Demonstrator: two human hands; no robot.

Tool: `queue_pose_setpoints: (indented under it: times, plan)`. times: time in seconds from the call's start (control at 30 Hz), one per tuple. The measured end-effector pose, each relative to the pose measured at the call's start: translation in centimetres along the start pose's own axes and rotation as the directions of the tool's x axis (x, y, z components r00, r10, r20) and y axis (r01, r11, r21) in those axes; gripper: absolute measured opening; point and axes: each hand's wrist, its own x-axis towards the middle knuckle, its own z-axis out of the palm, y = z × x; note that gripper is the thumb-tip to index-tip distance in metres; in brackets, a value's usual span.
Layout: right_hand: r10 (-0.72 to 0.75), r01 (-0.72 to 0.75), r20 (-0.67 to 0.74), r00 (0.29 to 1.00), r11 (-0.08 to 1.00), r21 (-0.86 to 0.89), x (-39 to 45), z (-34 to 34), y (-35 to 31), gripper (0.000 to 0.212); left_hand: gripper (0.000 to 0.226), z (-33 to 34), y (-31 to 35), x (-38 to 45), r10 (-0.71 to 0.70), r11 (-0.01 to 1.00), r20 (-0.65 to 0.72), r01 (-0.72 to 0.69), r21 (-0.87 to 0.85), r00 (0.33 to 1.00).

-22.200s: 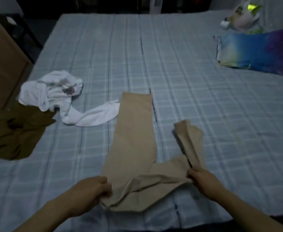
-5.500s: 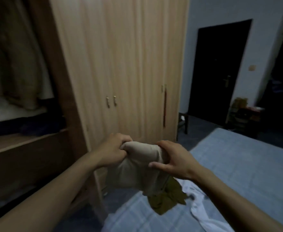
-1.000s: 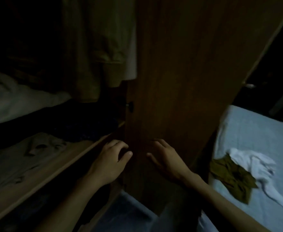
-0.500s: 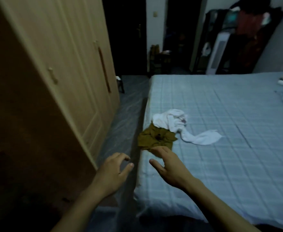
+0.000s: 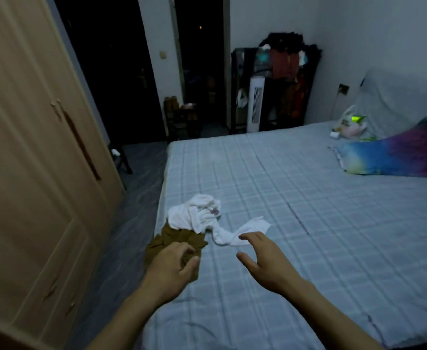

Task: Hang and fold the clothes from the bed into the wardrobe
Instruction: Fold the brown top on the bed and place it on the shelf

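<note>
Clothes: an olive garment [image 5: 176,239] and a white garment [image 5: 202,218] lie crumpled together at the bed's [image 5: 308,223] near left edge, the white one partly on top of the olive.
Left hand [image 5: 173,267]: over the olive garment's near end, fingers loosely curled and thumb out; whether it touches the cloth I cannot tell, and it has hold of nothing.
Right hand [image 5: 263,256]: spread wide, holding nothing, fingertips just at the white garment's trailing sleeve.
Wardrobe [image 5: 38,160]: left of the left hand, the doors in view closed, a strip of floor [image 5: 131,210] between it and the bed.
Beyond the hands: checked sheet stretches away; a rainbow pillow [image 5: 394,157] and a plastic bag [image 5: 350,125] sit far right.
Far wall: a white fan [image 5: 255,107] and a dark clothes rack [image 5: 283,79], well apart from both hands.
</note>
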Motion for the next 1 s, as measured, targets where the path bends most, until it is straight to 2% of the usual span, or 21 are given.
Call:
queue_pose_setpoints:
  times: [0.1, 0.27, 0.4, 0.7, 0.8, 1.0]
  plan:
    - [0.006, -0.005, -0.054, 0.999, 1.000, 0.018, 1.5, -1.0, 0.6, 0.041, 0.048, 0.4, -0.3, 2.3, 0.006, 1.000, 0.016, -0.005, -0.027, 1.000]
    - [0.008, -0.012, -0.079, 0.997, 0.999, -0.051, 5.5, -1.4, -0.1, 0.043, 0.051, -0.1, -3.1, 6.9, 0.061, 0.998, -0.004, -0.061, -0.028, 0.998]
    - [0.016, -0.024, -0.084, 0.996, 0.995, -0.097, 9.3, -1.3, -1.9, 0.044, 0.022, -0.3, -5.5, 10.2, 0.079, 0.991, -0.062, -0.085, -0.105, 0.995]
    - [0.051, -0.055, -0.033, 0.998, 0.991, -0.121, 13.7, 1.1, -1.5, 0.044, 0.013, 3.2, -9.3, 14.2, 0.060, 0.966, -0.009, -0.061, -0.251, 0.998]
    - [0.068, -0.069, -0.016, 0.998, 0.991, -0.111, 14.7, 1.7, 0.1, 0.044, 0.014, 3.5, -9.9, 15.3, 0.027, 0.974, 0.002, -0.026, -0.225, 1.000]
    - [0.069, -0.068, 0.069, 0.995, 0.998, -0.016, 17.8, 4.1, 3.8, 0.041, 0.019, 5.9, -11.8, 17.2, -0.144, 0.979, 0.067, 0.152, -0.135, 0.987]
